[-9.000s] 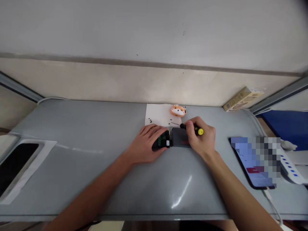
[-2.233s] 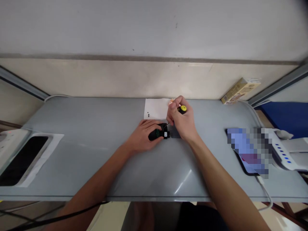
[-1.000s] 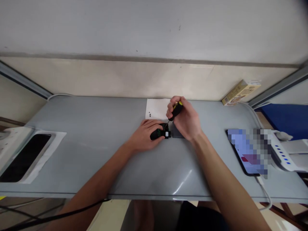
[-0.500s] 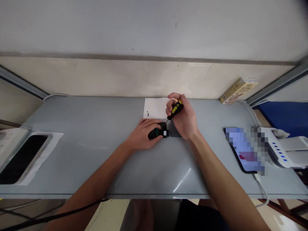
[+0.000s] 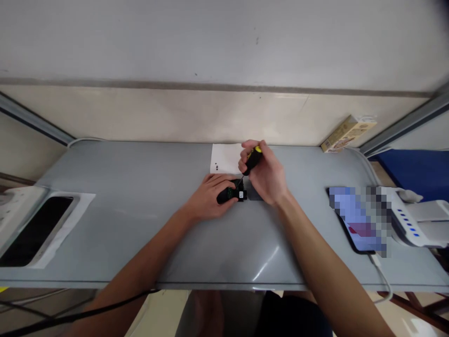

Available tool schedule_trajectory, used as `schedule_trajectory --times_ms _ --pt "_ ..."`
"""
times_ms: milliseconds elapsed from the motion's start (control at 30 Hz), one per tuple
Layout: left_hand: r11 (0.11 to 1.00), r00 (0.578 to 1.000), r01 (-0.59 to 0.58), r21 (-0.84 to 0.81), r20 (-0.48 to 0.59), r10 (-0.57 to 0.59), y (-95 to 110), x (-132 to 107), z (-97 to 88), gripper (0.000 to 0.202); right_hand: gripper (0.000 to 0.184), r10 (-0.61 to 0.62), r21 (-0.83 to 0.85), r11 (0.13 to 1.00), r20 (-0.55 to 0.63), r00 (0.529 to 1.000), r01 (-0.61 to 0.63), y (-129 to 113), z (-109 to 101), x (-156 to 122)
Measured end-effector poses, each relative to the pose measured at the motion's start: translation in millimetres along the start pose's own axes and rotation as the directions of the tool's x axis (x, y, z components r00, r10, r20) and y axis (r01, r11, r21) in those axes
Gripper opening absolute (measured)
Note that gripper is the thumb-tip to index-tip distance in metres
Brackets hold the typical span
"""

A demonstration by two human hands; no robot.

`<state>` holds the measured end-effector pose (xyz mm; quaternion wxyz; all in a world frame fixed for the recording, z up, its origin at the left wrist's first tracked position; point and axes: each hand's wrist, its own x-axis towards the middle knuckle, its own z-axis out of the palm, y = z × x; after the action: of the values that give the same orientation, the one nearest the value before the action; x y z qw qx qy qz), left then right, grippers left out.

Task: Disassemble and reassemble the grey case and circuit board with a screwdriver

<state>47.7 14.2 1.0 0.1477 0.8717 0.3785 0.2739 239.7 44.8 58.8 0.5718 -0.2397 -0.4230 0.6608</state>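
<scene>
My left hand (image 5: 209,196) lies closed over a small black device (image 5: 232,194) with a green circuit board showing, pinning it to the grey table (image 5: 140,224). My right hand (image 5: 265,175) grips a black-and-yellow screwdriver (image 5: 252,159), held steeply with its tip down on the device's right end. A dark flat part (image 5: 255,194) lies just right of the device, mostly hidden by my right hand. Behind the hands a white sheet of paper (image 5: 226,158) carries a few small black screws (image 5: 217,167).
A phone (image 5: 359,220) on a cable lies at the right, beside a white power strip (image 5: 416,222). A tan box (image 5: 347,133) leans on the back wall. A dark screen on white paper (image 5: 33,231) sits at the left edge. A black cable (image 5: 70,316) hangs below the table front.
Over nine seconds my right hand raised the screwdriver from lying flat to nearly upright on the device. In the last second it shifted slightly left; my left hand stayed put.
</scene>
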Motion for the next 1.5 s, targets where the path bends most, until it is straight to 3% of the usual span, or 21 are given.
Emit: schedule_trajectory --times_ms 100,233,333,500,600,733,833,967,1067,1167,1333,1500 --pt "1.000 1.000 -0.004 0.003 -0.004 0.004 -0.8 -0.6 0.6 0.019 0.033 0.004 -0.008 1.000 -0.001 1.000 -0.004 -1.8 -2.5 -2.2" --pt "1.000 0.999 0.018 0.000 0.027 -0.018 -0.2 -0.5 -0.4 0.020 0.050 -0.061 -0.143 0.988 -0.065 0.996 0.052 1.8 -3.8 -2.7" --pt "0.999 0.998 0.035 0.001 0.043 -0.035 1.0 0.1 -1.4 0.019 0.046 -0.130 -0.237 0.966 -0.100 0.986 0.103 2.3 -1.2 -0.8" --pt "1.000 1.000 0.014 0.007 0.019 -0.014 0.8 0.1 -0.6 0.020 0.043 -0.011 -0.104 0.995 -0.065 0.998 0.004 -4.5 -1.6 1.2" --pt "1.000 1.000 0.011 0.008 0.011 -0.011 0.4 -0.1 -0.2 0.021 0.038 -0.007 -0.044 0.999 -0.066 0.998 0.004 -4.8 -6.1 0.3" --pt "1.000 1.000 0.006 0.011 0.016 -0.007 0.7 -0.2 -0.8 0.019 0.050 -0.065 -0.127 0.991 -0.106 0.992 0.051 1.1 -8.0 0.1" --pt "1.000 1.000 0.008 0.016 0.023 -0.009 0.8 -0.4 -1.4 0.020 0.048 -0.114 -0.209 0.974 -0.141 0.983 0.083 3.0 -4.7 1.8" --pt "1.000 1.000 0.014 0.020 0.027 -0.015 -0.1 -0.8 -1.2 0.020 0.047 -0.025 -0.101 0.995 -0.051 0.998 0.019 -2.2 -3.5 3.1" --pt "1.000 1.000 0.017 0.016 0.026 -0.017 -0.2 -0.8 -0.9 0.020 0.032 -0.003 -0.029 1.000 -0.013 1.000 0.002 -6.0 -7.8 1.2" --pt "1.000 1.000 0.018 0.014 0.024 -0.018 0.7 -0.3 -1.0 0.019 0.039 -0.009 -0.027 1.000 -0.038 0.999 0.008 -5.4 -11.1 -1.0" --pt "1.000 1.000 0.014 0.015 0.026 -0.015 0.9 0.1 -0.7 0.018 0.048 -0.116 -0.214 0.974 -0.163 0.980 0.079 1.0 -7.0 0.8" --pt "1.000 1.000 0.010 0.022 0.010 -0.010 -0.2 -1.0 0.0 0.020 0.043 -0.011 -0.086 0.996 -0.069 0.998 0.005 -5.5 -5.9 3.0"
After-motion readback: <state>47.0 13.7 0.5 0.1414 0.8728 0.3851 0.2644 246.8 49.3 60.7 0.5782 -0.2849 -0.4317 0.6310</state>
